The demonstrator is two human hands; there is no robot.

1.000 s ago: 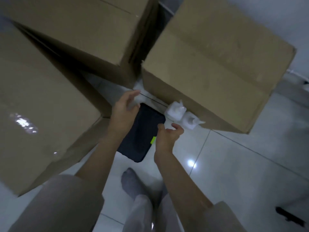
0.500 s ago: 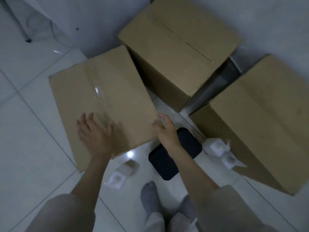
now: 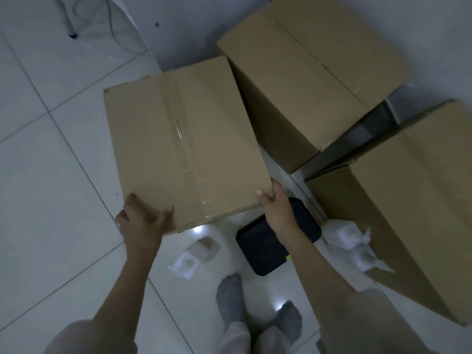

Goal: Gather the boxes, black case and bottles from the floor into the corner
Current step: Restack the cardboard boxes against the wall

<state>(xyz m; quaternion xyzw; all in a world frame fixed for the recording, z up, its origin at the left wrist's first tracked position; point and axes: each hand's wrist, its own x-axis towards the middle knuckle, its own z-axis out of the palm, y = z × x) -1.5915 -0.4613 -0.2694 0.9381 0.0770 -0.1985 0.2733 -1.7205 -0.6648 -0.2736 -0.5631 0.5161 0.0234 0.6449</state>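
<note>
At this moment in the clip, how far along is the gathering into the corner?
Looks done: two boxes, the back box and the right box, sit by the walls, with two white bottles and the black case between them. In hand: the left hand and right hand grip the near edge of the taped box. Left: one bottle stands apart on the floor.

Tiled room corner (image 3: 178, 34), stacked cardboard boxes (image 3: 314, 72)
</note>
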